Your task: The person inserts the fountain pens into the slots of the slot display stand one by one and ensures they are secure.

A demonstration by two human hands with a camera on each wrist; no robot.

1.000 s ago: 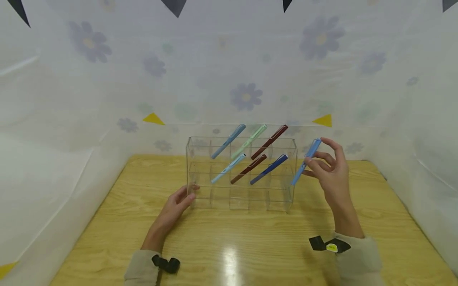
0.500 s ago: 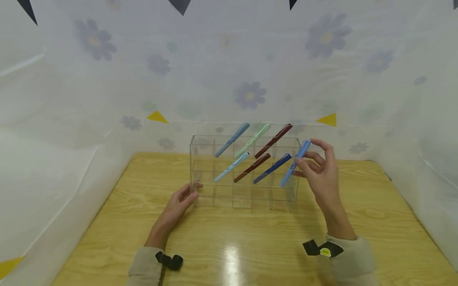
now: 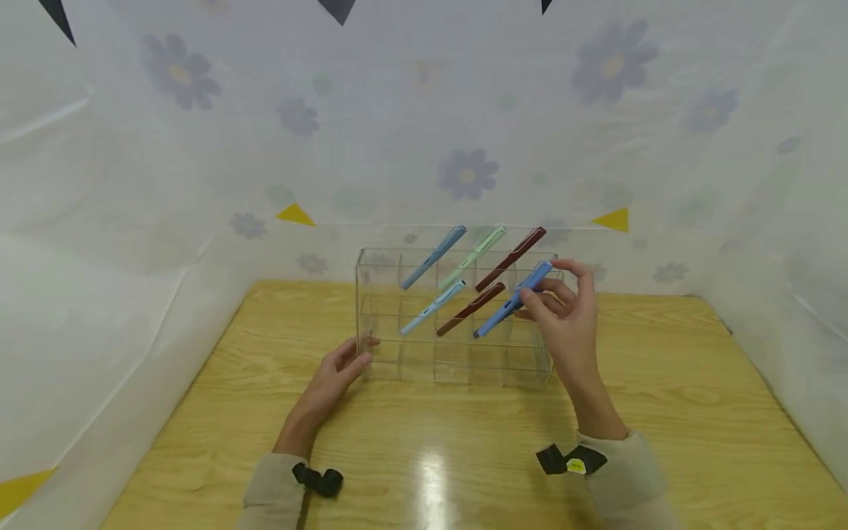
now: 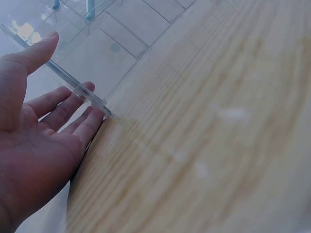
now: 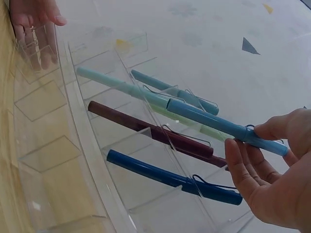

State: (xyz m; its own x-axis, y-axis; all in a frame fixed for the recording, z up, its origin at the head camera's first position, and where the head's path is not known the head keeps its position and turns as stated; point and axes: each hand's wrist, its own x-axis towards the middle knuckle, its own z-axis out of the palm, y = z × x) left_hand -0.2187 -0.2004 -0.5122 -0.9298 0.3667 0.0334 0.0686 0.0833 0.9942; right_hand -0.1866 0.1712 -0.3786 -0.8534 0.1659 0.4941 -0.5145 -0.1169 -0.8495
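A clear acrylic pen rack [image 3: 453, 341] stands on the table with several capped pens slanting across its tiers. My right hand [image 3: 566, 324] pinches a light blue pen [image 3: 530, 280] between thumb and fingers, in front of the rack's right part. In the head view it overlaps the dark blue pen [image 5: 165, 172], which shows fully in the right wrist view. At the rack's left end my left hand [image 3: 336, 375] touches the side panel with fairly straight fingers [image 4: 90, 124]; its thumb is at the front. A light blue pen [image 3: 433, 308] and a dark red pen [image 3: 470, 309] share the middle tier.
On the upper tier lie a grey-blue pen [image 3: 433, 258], a mint green pen [image 3: 473, 256] and another dark red pen [image 3: 511, 259]. The lowest tier [image 3: 453, 364] shows only clear dividers. A flowered white curtain [image 3: 371, 147] encloses the wooden table [image 3: 397, 449].
My right hand has carried the light blue pen leftward, from beyond the rack's right end to in front of the dark blue pen. My left hand has kept its place at the rack's left side.
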